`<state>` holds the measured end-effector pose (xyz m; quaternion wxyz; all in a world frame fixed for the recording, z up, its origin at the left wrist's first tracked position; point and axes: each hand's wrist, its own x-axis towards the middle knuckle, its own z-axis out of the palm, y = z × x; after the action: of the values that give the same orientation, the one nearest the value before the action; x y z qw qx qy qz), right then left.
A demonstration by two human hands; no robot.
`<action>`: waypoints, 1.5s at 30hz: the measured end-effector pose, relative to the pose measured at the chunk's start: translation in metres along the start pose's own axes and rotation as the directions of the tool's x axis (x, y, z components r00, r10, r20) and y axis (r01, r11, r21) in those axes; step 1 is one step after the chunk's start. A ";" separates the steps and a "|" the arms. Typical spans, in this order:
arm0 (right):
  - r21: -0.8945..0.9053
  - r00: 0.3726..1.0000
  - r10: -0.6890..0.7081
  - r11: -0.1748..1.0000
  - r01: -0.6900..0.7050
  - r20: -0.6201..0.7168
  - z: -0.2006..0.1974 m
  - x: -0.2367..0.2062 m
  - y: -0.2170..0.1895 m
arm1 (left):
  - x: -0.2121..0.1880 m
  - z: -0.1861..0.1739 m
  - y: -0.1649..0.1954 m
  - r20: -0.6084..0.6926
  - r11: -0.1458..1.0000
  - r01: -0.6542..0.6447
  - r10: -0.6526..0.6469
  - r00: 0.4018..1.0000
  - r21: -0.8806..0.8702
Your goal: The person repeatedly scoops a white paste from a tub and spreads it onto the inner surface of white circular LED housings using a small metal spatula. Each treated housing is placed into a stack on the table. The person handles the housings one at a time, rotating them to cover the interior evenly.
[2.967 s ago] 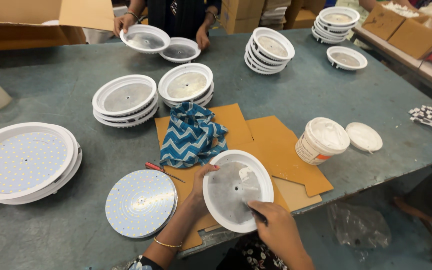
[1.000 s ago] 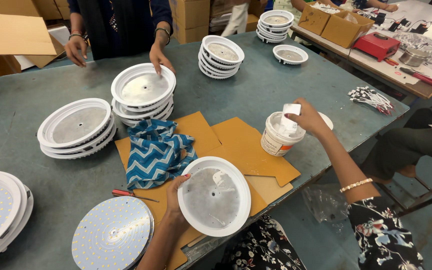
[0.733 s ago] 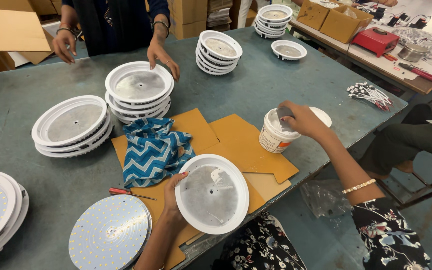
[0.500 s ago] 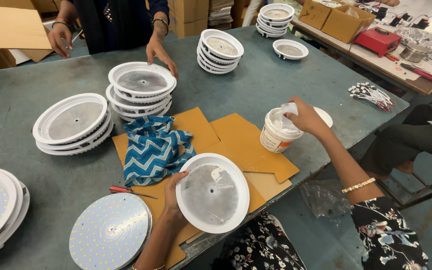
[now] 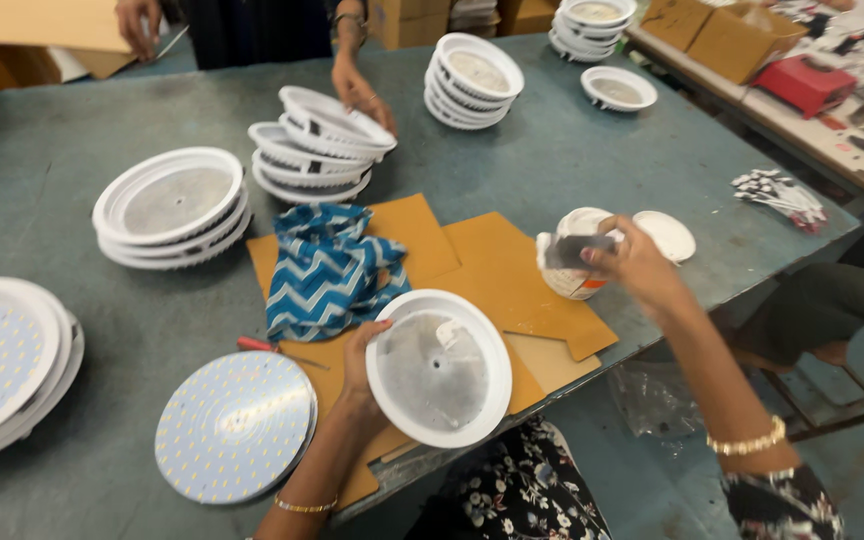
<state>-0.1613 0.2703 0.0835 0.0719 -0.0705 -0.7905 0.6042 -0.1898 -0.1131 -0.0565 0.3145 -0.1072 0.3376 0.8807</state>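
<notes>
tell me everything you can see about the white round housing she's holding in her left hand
The white round housing is a shallow dish, seemingly plastic, with a broad glossy rim around a dull grey, metal-looking inner pan. A small hole sits at its centre and a pale patch near the upper rim. It is tilted, open side up, above the orange cardboard sheets at the table's near edge. The left hand has its grip on the left rim; nothing else touches it.

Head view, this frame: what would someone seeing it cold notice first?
Most eye-catching is the round white lamp housing that the left hand holds tilted at the near table edge, over brown cardboard sheets. Just right of it, the right hand lifts a flat scraper above a small white tub whose lid lies beside it. A blue zigzag cloth lies crumpled behind the housing, with stacks of white housings beyond, where another person's hand rests.
</notes>
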 end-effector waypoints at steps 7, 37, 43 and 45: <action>-0.205 0.986 -0.160 0.964 0.167 0.052 0.160 -0.102 0.040 | 0.004 -0.001 0.000 0.058 0.995 0.013 -0.007 0.998 -0.101; -0.143 0.964 -0.035 0.990 -0.003 -0.262 0.129 -0.142 0.022 | -0.127 0.119 -0.083 0.292 0.555 -0.720 0.669 0.684 0.415; -0.065 0.985 -0.109 0.993 0.101 -0.131 0.123 -0.153 -0.008 | -0.135 0.132 -0.087 0.277 0.541 -0.697 0.659 0.699 0.471; -0.086 0.988 -0.122 0.990 0.114 -0.099 0.121 -0.158 -0.017 | -0.132 0.134 -0.087 0.266 0.558 -0.670 0.636 0.724 0.489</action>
<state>-0.0314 0.1204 0.0638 0.1459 -0.0576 -0.8119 0.5623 -0.0294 -0.0377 0.0509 -0.0075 0.1473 0.5834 0.7987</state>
